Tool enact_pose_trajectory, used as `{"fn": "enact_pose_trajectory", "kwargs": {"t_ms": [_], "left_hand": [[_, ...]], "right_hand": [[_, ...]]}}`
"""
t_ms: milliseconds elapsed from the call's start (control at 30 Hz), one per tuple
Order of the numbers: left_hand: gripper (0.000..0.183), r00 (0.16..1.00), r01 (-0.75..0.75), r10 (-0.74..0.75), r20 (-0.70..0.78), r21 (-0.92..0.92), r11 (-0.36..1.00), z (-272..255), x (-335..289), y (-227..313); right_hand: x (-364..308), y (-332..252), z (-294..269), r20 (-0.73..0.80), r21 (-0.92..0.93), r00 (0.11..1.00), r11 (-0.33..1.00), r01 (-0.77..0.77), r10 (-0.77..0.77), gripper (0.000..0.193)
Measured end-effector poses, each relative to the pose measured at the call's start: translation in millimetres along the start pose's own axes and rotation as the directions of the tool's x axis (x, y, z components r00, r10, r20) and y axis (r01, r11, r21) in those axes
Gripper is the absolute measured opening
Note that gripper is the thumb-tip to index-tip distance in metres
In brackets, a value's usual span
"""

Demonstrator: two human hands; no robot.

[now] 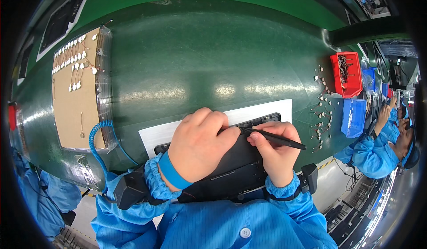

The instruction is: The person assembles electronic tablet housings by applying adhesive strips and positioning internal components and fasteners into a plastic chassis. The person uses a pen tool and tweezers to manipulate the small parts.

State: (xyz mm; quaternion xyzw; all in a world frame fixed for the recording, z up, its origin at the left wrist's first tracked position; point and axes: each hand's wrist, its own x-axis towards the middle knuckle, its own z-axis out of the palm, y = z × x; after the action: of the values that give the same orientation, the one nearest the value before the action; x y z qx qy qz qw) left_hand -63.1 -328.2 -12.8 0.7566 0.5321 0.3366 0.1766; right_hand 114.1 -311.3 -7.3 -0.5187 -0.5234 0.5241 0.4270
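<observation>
A black flat device point(235, 160), like an open tablet housing, lies in front of me on a white sheet point(282, 109). My right hand point(278, 149) grips black tweezers point(282, 139) between thumb and fingers, their tip at the device's far edge. Right beside that tip, my left hand point(195, 144) rests over the device with curled fingers, thumb and forefinger pressed down at the same edge. Whatever lies under those fingertips is too small and hidden to make out. A blue band point(172, 172) circles my left wrist.
At left stands a tan board point(80, 111) bearing several small white discs with wires. A coiled blue cord point(94, 142) runs to my left sleeve. Loose wired discs point(322, 115) lie at right, near a red bin point(353, 73) and a blue bin point(354, 117). A co-worker point(378, 153) sits beyond.
</observation>
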Motion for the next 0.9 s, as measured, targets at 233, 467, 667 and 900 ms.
{"fn": "enact_pose_trajectory", "kwargs": {"t_ms": [233,467,667,900], "left_hand": [[0.023,1.0,-0.003,0.003,0.009,0.047,0.999,0.2,0.4,3.1],[0.022,1.0,-0.014,0.014,0.008,0.042,0.999,0.3,0.7,2.7],[0.021,1.0,-0.015,0.016,-0.021,0.069,0.998,0.1,1.3,3.9],[0.022,0.998,0.038,-0.041,-0.051,-0.049,0.998,2.4,0.8,-2.5]], "right_hand": [[-0.5,3.6,-0.2,-0.002,-0.006,0.999,0.999,0.032,-0.032,0.02],[-1.2,5.4,0.1,0.013,-0.048,0.996,0.995,0.087,-0.087,0.02],[1.0,6.7,-1.5,-0.004,-0.057,0.995,0.994,0.095,-0.096,0.022],[0.0,3.2,1.2,0.096,-0.157,0.978,0.967,0.2,-0.187,0.022]]}}
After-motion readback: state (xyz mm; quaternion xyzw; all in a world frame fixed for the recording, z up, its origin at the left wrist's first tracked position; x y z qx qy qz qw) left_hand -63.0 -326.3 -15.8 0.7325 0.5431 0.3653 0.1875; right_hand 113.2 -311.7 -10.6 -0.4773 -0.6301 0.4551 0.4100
